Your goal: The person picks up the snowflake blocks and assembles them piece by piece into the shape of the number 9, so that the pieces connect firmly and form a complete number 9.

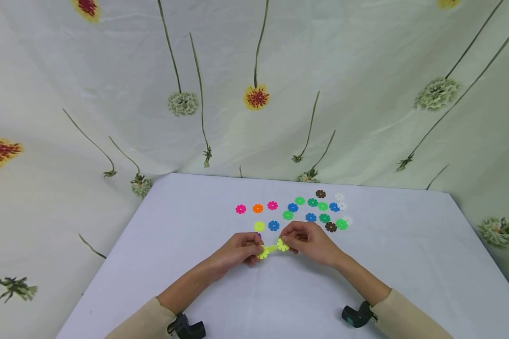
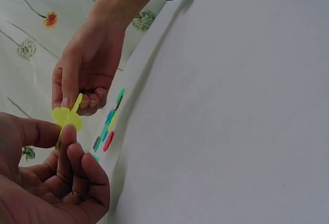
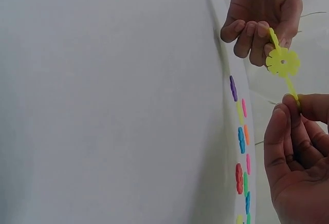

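Your left hand (image 1: 239,249) and right hand (image 1: 310,241) pinch joined yellow notched discs (image 3: 280,67)
Gripping opposite ends likely stops them twisting apart.

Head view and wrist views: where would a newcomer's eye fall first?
Probably on the linked yellow pieces, pinched by the left hand and right hand above the pale tabletop. Next, the colourful discs scattered just beyond the hands. Behind the tabletop, a flower-printed cloth fills the background.
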A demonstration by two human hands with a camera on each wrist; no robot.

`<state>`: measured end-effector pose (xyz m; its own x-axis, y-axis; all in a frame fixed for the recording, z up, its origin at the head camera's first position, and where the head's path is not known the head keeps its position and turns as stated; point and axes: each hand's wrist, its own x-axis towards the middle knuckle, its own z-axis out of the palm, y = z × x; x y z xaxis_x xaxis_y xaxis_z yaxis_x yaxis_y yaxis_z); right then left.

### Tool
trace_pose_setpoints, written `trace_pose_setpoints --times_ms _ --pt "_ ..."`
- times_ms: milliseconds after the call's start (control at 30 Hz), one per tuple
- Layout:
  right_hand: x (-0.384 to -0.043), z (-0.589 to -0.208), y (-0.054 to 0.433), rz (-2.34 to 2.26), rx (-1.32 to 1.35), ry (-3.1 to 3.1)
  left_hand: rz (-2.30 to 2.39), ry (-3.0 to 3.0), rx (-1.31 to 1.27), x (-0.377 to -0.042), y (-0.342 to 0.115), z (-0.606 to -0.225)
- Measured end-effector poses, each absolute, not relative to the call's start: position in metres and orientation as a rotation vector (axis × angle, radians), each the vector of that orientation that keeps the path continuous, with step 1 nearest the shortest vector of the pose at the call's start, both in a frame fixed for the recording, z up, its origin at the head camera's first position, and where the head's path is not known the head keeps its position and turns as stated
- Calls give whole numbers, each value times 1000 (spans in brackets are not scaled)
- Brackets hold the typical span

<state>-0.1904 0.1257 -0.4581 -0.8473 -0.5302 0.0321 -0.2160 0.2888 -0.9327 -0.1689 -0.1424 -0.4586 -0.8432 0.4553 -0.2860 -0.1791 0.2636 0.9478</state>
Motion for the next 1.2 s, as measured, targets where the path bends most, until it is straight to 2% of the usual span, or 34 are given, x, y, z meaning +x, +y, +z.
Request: trace_pose_setpoints --times_ms 833,1200 --pt "-182 -465 126 -1645 -767 2283 1591 2077 328 -163 -134 -458" --pt "-179 -468 123 -1791 -582 2230 1692 2039 330 -162 -126 -458"
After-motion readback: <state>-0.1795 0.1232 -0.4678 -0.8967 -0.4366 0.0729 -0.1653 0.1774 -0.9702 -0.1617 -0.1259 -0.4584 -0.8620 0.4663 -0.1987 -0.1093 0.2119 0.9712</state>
